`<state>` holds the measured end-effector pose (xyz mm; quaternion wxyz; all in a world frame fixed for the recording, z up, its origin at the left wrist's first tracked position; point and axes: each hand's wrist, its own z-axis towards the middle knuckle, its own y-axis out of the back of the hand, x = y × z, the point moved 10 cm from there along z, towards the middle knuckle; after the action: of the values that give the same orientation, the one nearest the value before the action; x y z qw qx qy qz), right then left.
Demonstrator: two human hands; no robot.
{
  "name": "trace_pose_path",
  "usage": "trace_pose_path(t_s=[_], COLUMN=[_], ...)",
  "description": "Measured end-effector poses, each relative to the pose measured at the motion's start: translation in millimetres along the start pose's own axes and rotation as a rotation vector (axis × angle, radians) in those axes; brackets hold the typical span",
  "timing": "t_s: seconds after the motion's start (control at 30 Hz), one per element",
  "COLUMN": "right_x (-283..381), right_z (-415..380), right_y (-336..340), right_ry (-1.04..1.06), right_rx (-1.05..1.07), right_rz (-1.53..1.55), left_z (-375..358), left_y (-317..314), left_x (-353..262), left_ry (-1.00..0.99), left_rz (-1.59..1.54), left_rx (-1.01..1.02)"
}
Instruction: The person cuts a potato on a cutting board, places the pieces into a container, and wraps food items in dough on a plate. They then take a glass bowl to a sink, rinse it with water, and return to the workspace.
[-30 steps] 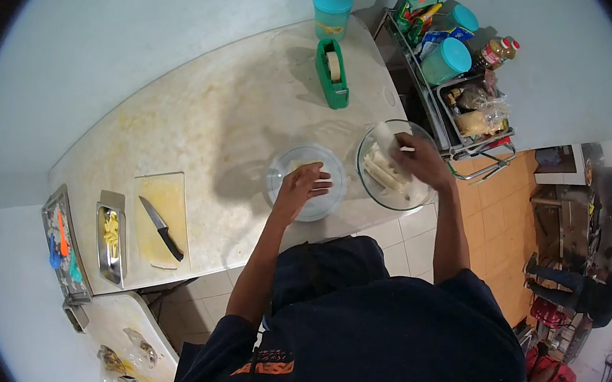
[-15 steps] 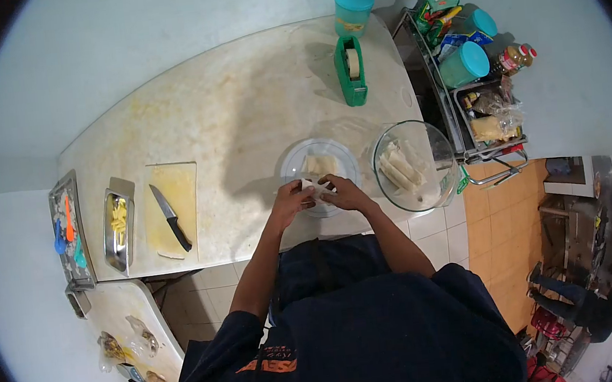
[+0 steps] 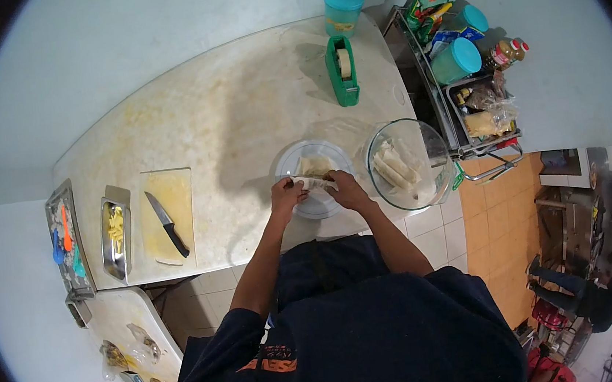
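Between my left hand (image 3: pixel 288 196) and my right hand (image 3: pixel 346 189) is a pale spring roll (image 3: pixel 311 183), pinched at its two ends. It is held over a round plate (image 3: pixel 322 210) near the table's front edge. On the plate, just beyond my fingers, lie pale wrapper sheets (image 3: pixel 315 163). Both hands are closed, with fingertips and thumbs on the roll. Right of my right hand stands a glass bowl (image 3: pixel 435 192) with several finished-looking rolls (image 3: pixel 395 164) in it.
Left on the table (image 3: pixel 188 114) are a knife (image 3: pixel 168 225) on a yellow cutting board (image 3: pixel 172 178) and a metal tray (image 3: pixel 112 261) of yellow strips. A green tape dispenser (image 3: pixel 345 88) and lidded container (image 3: pixel 344 10) stand at the back. A loaded rack (image 3: pixel 453 114) is right; a person (image 3: pixel 589 300) is farther off.
My hands have moved slightly apart, and the pale roll now stretches out longer between them. The whole view has shifted a little.
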<state>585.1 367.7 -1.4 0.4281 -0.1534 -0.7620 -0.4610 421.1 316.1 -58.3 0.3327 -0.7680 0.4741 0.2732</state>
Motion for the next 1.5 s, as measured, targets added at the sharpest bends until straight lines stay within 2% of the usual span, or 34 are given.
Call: trace_pose_path(t_s=[1.13,1.5], right_x=[-1,-10], right_z=[-3,-2], right_y=[6,9], right_ry=[-0.075,-0.070], right_rx=[0.013,-0.054], right_rz=[0.036,0.097], left_z=[1,1], left_y=[3,8], left_x=[5,5], left_ry=[0.026,0.016], left_rz=[-0.029,-0.063], left_rx=[-0.039,-0.071])
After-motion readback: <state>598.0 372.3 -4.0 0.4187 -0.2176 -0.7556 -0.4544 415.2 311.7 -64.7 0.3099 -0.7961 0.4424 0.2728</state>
